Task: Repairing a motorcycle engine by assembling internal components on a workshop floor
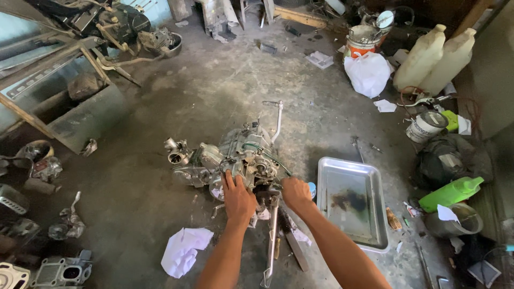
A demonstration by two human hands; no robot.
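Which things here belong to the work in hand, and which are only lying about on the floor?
In hand:
- left hand, flat on the engine
- right hand, gripping at the engine's near side; what it grips is hidden
- long metal tool below the hands

Lying about:
- metal tray, with a dark stain
- white plastic bag
- two pale jugs
- green bottle
- crumpled paper
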